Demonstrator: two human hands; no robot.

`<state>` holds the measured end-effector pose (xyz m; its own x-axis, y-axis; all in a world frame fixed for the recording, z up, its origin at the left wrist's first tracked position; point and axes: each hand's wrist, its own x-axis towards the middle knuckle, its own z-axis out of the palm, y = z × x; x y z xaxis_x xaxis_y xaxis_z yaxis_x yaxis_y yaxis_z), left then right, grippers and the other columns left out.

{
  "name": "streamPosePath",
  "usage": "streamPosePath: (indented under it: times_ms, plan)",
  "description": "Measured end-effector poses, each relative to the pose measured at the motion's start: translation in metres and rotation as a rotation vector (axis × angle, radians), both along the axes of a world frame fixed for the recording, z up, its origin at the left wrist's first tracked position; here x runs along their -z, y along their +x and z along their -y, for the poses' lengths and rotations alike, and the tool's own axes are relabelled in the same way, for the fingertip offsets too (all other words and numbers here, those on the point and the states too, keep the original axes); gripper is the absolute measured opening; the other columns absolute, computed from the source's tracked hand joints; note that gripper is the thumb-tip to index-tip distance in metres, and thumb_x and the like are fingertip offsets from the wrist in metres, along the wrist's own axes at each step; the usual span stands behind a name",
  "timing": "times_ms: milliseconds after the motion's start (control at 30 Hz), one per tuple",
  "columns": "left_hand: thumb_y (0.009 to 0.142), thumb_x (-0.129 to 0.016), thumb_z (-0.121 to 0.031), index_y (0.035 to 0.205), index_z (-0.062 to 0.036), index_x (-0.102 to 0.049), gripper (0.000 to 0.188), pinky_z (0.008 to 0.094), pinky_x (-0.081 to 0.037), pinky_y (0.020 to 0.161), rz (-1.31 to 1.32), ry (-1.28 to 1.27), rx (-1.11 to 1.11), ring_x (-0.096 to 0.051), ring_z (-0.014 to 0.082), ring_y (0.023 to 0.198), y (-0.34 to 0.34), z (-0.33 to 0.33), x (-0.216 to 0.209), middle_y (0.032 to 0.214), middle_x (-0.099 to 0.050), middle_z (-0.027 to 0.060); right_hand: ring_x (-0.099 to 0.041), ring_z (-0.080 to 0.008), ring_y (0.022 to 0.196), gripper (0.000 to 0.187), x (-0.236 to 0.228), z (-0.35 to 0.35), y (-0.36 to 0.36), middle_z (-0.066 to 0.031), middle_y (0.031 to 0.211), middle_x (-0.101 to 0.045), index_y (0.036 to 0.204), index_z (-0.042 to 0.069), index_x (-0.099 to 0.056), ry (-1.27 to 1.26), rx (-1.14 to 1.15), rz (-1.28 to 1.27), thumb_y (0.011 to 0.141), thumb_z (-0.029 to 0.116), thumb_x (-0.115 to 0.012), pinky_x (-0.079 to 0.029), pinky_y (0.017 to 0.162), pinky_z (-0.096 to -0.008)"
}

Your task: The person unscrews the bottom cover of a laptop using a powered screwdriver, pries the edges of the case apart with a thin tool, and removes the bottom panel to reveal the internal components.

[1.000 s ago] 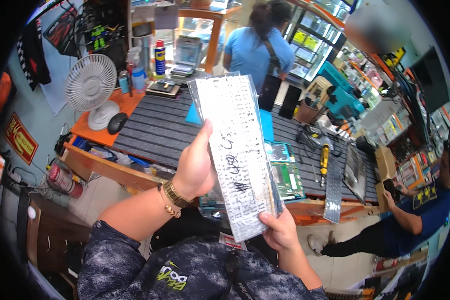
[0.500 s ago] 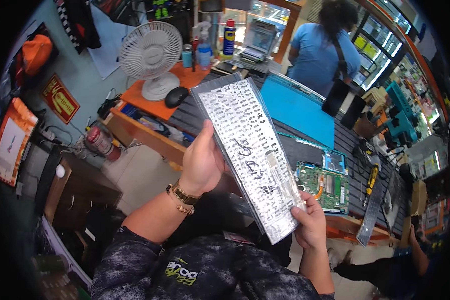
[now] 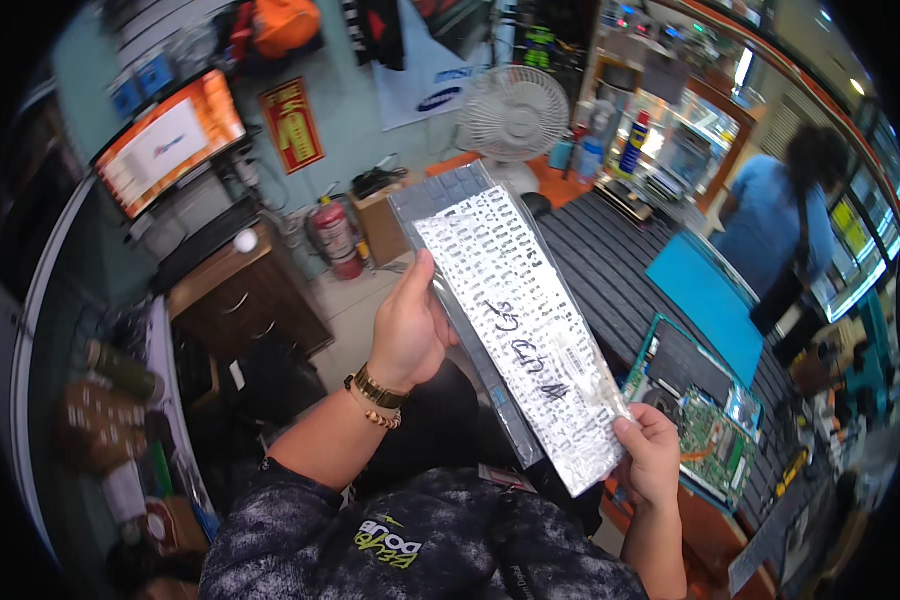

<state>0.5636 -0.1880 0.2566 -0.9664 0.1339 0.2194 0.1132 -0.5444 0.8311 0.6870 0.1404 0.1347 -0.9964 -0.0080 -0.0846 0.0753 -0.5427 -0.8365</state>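
A laptop keyboard (image 3: 518, 325) in a clear plastic sleeve slants across the middle, its silvery back facing me with dark handwriting on it. My left hand (image 3: 410, 325) grips its left edge, thumb on top. At the lower right corner, my right hand (image 3: 650, 455) pinches the sleeve between thumb and fingers. To the right, an opened laptop base (image 3: 695, 410) with a green circuit board lies on the dark ribbed bench (image 3: 610, 260). Beyond it is a blue laptop lid panel (image 3: 705, 300).
A white fan (image 3: 515, 115) and a blue spray can (image 3: 634, 145) stand at the back. At left are a brown cabinet (image 3: 260, 315), a monitor (image 3: 175, 145) and a red fire extinguisher (image 3: 336, 240). A person in a blue shirt (image 3: 775, 215) stands beyond the bench. A yellow-handled tool (image 3: 792, 470) lies right.
My view has swung left, so the bench and laptop base sit farther right and more of the cabinet and monitor shows. Both hands still hold the keyboard, in much the same pose.
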Motion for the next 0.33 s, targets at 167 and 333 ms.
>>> streamPosePath:
  times_ms: [167, 333]
  plan:
    - [0.126, -0.044, -0.046, 0.168, -0.0036, -0.048, 0.06, 0.0517, -0.056, 0.122, -0.014, 0.07, -0.123, -0.067, 0.0312, 0.147, 0.058, 0.05, 0.007, 0.164, -0.064, 0.0148, -0.076, -0.0157, 0.101, 0.016, 0.003, 0.033, -0.015, -0.0124, 0.117, -0.081, 0.124, -0.003, -0.069, -0.112, -0.07, -0.158, 0.114, 0.01, -0.072, -0.06, 0.096, -0.0337]
    - [0.124, -0.05, -0.046, 0.165, -0.0052, -0.053, 0.058, 0.0504, -0.051, 0.124, -0.011, 0.149, -0.391, -0.064, 0.0286, 0.147, 0.134, 0.083, 0.018, 0.162, -0.066, 0.0096, -0.076, -0.0165, 0.101, 0.015, -0.003, 0.099, -0.028, -0.0125, 0.116, -0.081, 0.122, -0.002, -0.069, -0.056, -0.299, -0.25, 0.116, 0.012, -0.07, -0.06, 0.096, -0.0327]
